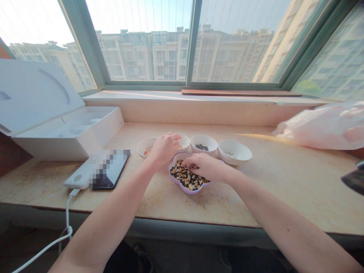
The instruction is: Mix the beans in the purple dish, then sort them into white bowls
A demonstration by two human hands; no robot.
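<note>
A purple scalloped bowl holds mixed beans and seeds, black, yellow and pale. My right hand reaches into it from the right, fingers bent down and drawn together among the beans; what lies between the fingertips is hidden. Over the second white bowl hovers my left hand, its fingers curled together, their grip too small to make out. Left of it, a white bowl contains reddish and pale bits. Dark seeds lie in the third white bowl; the rightmost white bowl has a few small pale pieces.
To the left stand an open white box, a white power bank with a cable, and a phone. A plastic bag rests at the right, with a dark object at the edge. Windows rise behind the counter.
</note>
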